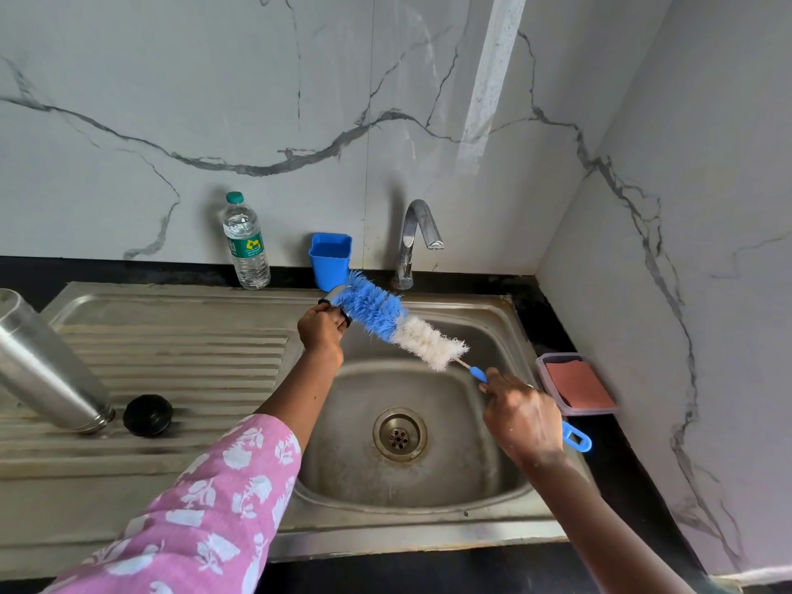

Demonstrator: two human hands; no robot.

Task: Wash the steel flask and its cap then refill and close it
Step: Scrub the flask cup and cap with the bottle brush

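The steel flask (40, 366) stands upside down on the ribbed drainboard at the left, mouth on the steel. A black round stopper (148, 415) lies beside its mouth. Over the sink basin my left hand (321, 330) grips a small steel cap (336, 293), mostly hidden by bristles. My right hand (520, 415) holds the blue handle of a long bottle brush (398, 325). The brush's blue and white bristles slant up to the left, with the blue end pushed against the cap.
The steel sink (398, 529) has a round drain (400, 434) at its middle. A tap (418, 237) stands behind the basin, with no water running. A blue cup (331, 261) and a plastic water bottle (246, 244) stand by the wall. A clear box with a reddish sponge (576, 385) sits at the right.
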